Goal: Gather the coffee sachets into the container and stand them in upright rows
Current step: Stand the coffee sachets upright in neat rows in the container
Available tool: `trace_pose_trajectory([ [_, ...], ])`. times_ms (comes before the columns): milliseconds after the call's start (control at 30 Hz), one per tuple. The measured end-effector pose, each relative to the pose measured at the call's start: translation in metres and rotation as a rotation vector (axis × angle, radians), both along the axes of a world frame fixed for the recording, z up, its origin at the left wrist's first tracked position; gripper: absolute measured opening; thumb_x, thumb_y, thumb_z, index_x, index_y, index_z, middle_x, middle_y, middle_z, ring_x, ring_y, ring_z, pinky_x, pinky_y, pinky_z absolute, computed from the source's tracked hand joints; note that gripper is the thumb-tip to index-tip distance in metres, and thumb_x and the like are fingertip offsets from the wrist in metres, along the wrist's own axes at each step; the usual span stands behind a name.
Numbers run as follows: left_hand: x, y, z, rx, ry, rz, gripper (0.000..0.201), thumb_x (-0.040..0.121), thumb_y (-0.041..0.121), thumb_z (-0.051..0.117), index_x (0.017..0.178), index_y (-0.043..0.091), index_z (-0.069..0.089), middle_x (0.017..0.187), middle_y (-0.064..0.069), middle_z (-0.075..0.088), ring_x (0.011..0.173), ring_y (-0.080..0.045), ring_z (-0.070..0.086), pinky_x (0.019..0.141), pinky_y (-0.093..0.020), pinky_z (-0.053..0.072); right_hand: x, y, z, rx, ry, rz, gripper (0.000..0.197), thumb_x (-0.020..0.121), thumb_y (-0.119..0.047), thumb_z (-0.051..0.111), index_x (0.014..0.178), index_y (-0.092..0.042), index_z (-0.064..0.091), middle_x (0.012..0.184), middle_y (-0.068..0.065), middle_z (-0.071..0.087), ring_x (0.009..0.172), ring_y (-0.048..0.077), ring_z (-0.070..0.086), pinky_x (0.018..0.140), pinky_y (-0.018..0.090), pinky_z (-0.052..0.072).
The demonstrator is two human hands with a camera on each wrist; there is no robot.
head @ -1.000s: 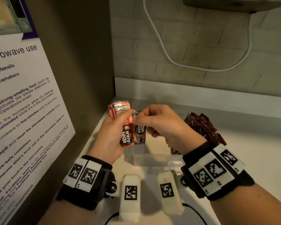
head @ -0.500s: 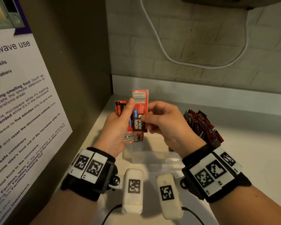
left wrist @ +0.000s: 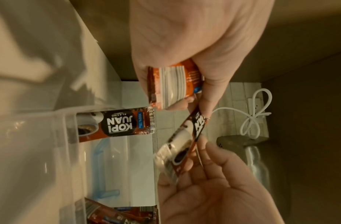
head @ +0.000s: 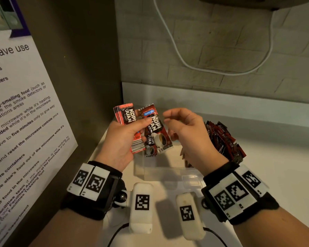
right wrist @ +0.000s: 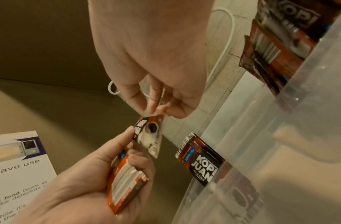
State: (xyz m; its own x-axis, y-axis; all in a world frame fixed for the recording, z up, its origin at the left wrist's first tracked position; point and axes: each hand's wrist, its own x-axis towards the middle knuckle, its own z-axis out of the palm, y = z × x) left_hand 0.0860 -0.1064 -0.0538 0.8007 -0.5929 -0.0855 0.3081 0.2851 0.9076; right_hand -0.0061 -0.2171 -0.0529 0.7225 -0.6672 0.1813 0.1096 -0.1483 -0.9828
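Observation:
My left hand (head: pixel 125 138) grips a fanned stack of red and black coffee sachets (head: pixel 130 122), thumb pressed across the front one (head: pixel 155 132). The stack's white edges (left wrist: pixel 171 84) show in the left wrist view. My right hand (head: pixel 184 132) is beside that front sachet (right wrist: pixel 148 136), fingers loosely curled, fingertips (right wrist: pixel 154 110) touching its edge. Thumb and forefinger pinch nothing in the head view. Below the hands stands the clear plastic container (head: pixel 168 173). One sachet (left wrist: pixel 115 124) stands upright at its left end. A packed bunch of sachets (head: pixel 221 139) leans behind my right hand.
A brown side panel with a microwave notice (head: pixel 25 113) closes off the left. A white cable (head: pixel 185 63) hangs on the brick wall behind. The container sits on a white counter (head: pixel 275 157) that runs off to the right.
The sachet my right hand held raised above the stack now lies on the stack's front under my left thumb. My right fingers have loosened from it.

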Motion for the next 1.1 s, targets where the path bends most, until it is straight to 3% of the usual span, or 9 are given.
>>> trace_pose_trajectory([
  [100, 0.001, -0.001, -0.003, 0.006, -0.040, 0.029, 0.021, 0.080, -0.002, 0.070, 0.094, 0.013, 0.068, 0.066, 0.000, 0.071, 0.053, -0.008, 0.066, 0.043, -0.018, 0.046, -0.001, 0.002, 0.003, -0.046, 0.111, 0.072, 0.010, 0.082, 0.006, 0.066, 0.088, -0.001, 0.066, 0.068, 0.009, 0.054, 0.043, -0.002, 0.045, 0.043, 0.010, 0.035],
  [200, 0.001, -0.004, -0.006, 0.031, -0.068, 0.057, 0.020, 0.081, 0.003, 0.071, 0.097, 0.013, 0.068, 0.067, 0.002, 0.071, 0.052, -0.006, 0.065, 0.043, -0.018, 0.047, 0.000, 0.000, 0.000, -0.087, 0.212, 0.077, 0.013, 0.080, 0.010, 0.067, 0.076, -0.002, 0.063, 0.065, 0.011, 0.056, 0.037, -0.002, 0.044, 0.040, 0.008, 0.033],
  [333, 0.010, -0.003, -0.018, 0.138, -0.094, 0.100, 0.013, 0.083, 0.015, 0.073, 0.095, 0.016, 0.069, 0.073, 0.006, 0.065, 0.057, -0.005, 0.058, 0.052, -0.024, 0.048, 0.003, -0.009, -0.011, -0.026, 0.349, -0.035, 0.008, 0.081, 0.008, 0.067, 0.080, 0.003, 0.061, 0.073, 0.014, 0.064, 0.054, 0.012, 0.059, 0.042, 0.015, 0.044],
  [400, 0.013, -0.001, -0.026, 0.188, -0.098, 0.112, 0.017, 0.083, 0.015, 0.074, 0.099, 0.017, 0.070, 0.076, 0.005, 0.065, 0.064, -0.008, 0.057, 0.056, -0.025, 0.047, 0.008, -0.011, -0.018, 0.018, 0.418, -0.065, 0.008, 0.082, 0.006, 0.067, 0.078, 0.001, 0.061, 0.078, 0.015, 0.065, 0.061, 0.018, 0.063, 0.051, 0.021, 0.051],
  [467, 0.013, 0.001, -0.034, 0.220, -0.099, 0.114, 0.021, 0.082, 0.014, 0.074, 0.102, 0.018, 0.069, 0.083, 0.003, 0.068, 0.071, -0.010, 0.061, 0.060, -0.027, 0.046, 0.015, -0.012, -0.027, 0.075, 0.454, -0.082, 0.027, 0.080, 0.007, 0.068, 0.065, -0.008, 0.052, 0.079, 0.017, 0.065, 0.066, 0.025, 0.065, 0.062, 0.033, 0.058],
  [567, 0.011, 0.001, -0.044, 0.242, -0.124, 0.118, 0.024, 0.081, 0.008, 0.074, 0.102, 0.019, 0.068, 0.095, 0.000, 0.071, 0.080, -0.014, 0.065, 0.063, -0.028, 0.047, 0.027, -0.011, -0.034, 0.126, 0.492, -0.076, 0.032, 0.078, 0.008, 0.070, 0.060, -0.009, 0.049, 0.079, 0.020, 0.064, 0.072, 0.031, 0.066, 0.077, 0.047, 0.058],
  [800, 0.008, 0.001, -0.057, 0.308, -0.114, 0.105, 0.021, 0.079, 0.007, 0.075, 0.088, 0.025, 0.068, 0.084, 0.005, 0.070, 0.063, -0.018, 0.060, 0.064, -0.032, 0.047, 0.044, -0.009, -0.049, -0.014, 0.584, -0.149, 0.029, 0.068, -0.001, 0.079, 0.063, -0.012, 0.054, 0.081, 0.019, 0.071, 0.080, 0.034, 0.070, 0.075, 0.049, 0.058],
  [933, 0.006, 0.001, -0.058, 0.314, -0.141, 0.100, 0.021, 0.080, 0.005, 0.073, 0.082, 0.025, 0.067, 0.079, 0.003, 0.068, 0.075, -0.021, 0.064, 0.070, -0.037, 0.049, 0.043, -0.008, -0.051, -0.062, 0.605, -0.178, 0.025, 0.071, -0.005, 0.077, 0.063, -0.013, 0.055, 0.083, 0.017, 0.071, 0.082, 0.032, 0.070, 0.077, 0.046, 0.058],
  [1100, 0.006, 0.002, -0.059, 0.330, -0.146, 0.100, 0.019, 0.078, 0.006, 0.073, 0.083, 0.024, 0.070, 0.086, -0.005, 0.073, 0.076, -0.024, 0.065, 0.069, -0.038, 0.049, 0.045, -0.007, -0.053, -0.058, 0.614, -0.148, 0.021, 0.070, -0.009, 0.079, 0.066, -0.009, 0.058, 0.080, 0.017, 0.072, 0.079, 0.032, 0.070, 0.076, 0.047, 0.058],
])
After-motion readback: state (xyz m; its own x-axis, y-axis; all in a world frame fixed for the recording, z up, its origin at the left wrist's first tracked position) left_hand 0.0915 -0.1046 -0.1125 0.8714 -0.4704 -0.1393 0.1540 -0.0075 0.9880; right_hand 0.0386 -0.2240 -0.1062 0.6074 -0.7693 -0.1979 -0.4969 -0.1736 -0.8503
